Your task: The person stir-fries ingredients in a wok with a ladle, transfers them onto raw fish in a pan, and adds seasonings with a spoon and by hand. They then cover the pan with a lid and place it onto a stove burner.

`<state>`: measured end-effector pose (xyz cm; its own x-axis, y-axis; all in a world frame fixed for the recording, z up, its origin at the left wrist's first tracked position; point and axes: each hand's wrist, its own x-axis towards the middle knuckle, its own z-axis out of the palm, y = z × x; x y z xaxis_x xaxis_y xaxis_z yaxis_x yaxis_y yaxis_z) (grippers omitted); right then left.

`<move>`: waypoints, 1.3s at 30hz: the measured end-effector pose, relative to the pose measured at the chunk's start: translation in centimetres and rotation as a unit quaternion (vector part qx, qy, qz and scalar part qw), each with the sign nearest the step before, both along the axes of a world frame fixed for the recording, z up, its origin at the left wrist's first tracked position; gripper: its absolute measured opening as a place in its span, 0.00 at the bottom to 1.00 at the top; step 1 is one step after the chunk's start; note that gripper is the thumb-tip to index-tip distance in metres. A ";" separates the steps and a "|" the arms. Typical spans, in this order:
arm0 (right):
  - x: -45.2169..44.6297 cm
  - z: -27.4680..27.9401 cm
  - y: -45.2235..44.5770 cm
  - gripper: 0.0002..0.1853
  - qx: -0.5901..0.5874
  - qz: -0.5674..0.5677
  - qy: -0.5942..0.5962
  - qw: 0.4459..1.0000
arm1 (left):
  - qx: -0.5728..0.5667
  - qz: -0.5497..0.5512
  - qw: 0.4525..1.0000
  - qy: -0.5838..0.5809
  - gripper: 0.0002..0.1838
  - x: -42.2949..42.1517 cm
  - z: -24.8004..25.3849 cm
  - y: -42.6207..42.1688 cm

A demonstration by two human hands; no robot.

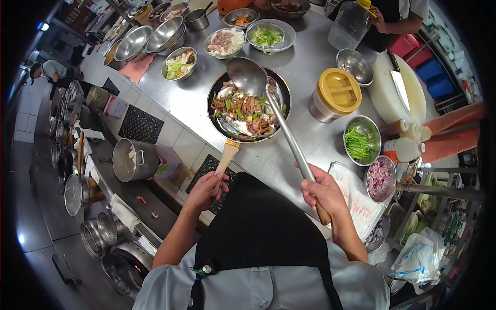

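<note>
My left hand (207, 190) is closed around a pale wooden handle (226, 156) that meets the near rim of a round dark pan (211, 118). In the pan lie cooked food (243, 107) with brown strips and green pieces, and what looks like fish underneath. My right hand (323, 190) grips the wooden-ended handle of a long steel ladle (287, 132). The ladle's bowl is over the far side of the pan, its rounded surface facing up toward me, hiding part of the rim. Whether it touches the food I cannot tell.
On the steel table (178, 98) stand bowls of vegetables (181, 63), rice-like food (225, 42) and chopped greens (361, 139). A yellow-lidded tub (338, 92) is right of the pan. A knife (399, 85) lies on a round board (385, 95). Another person's hand (380, 20) holds a jug (351, 26).
</note>
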<state>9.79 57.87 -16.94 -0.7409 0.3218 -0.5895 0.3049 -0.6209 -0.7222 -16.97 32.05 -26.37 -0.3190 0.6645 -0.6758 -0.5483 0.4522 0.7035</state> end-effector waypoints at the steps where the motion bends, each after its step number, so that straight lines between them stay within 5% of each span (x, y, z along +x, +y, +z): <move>1: -0.9 -0.7 0.5 0.29 0.002 0.010 0.009 1.000 | 0.002 -0.004 1.000 0.005 0.18 -0.1 -0.1 0.0; 6: -3.9 0.0 1.1 0.30 0.090 0.042 0.011 0.995 | -0.020 0.019 0.999 -0.018 0.23 0.2 0.5 0.0; 10: -3.7 1.2 0.7 0.29 -0.229 0.012 0.166 0.959 | -0.030 0.065 0.997 0.040 0.26 0.1 -1.2 -2.5; 14: -7.8 0.8 -3.2 0.27 0.093 0.137 0.042 0.985 | -0.040 0.103 0.984 0.138 0.23 0.8 -5.7 -8.8; 16: -9.5 1.4 -4.5 0.28 0.060 0.190 0.051 0.979 | -0.097 0.067 0.962 0.247 0.25 2.7 -4.4 -12.4; 18: -11.6 1.2 -7.3 0.29 0.054 0.242 0.056 0.967 | -0.117 0.022 0.970 0.214 0.28 4.6 -0.6 -16.2; 24: -21.6 3.3 -22.0 0.27 0.091 0.474 0.121 0.868 | -0.020 0.166 0.968 0.188 0.29 11.8 -2.2 -29.6; 28: -28.7 1.2 -34.4 0.24 0.095 0.603 0.181 0.772 | -0.106 0.263 0.947 0.153 0.24 15.7 -1.1 -35.1; 33: -32.5 1.3 -49.0 0.18 0.022 0.661 0.203 0.722 | -0.116 0.418 0.890 0.140 0.22 23.1 0.2 -39.7; 39: -37.4 1.5 -61.3 0.11 0.015 0.681 0.234 0.694 | -0.106 0.572 0.772 0.256 0.19 31.9 -0.8 -39.3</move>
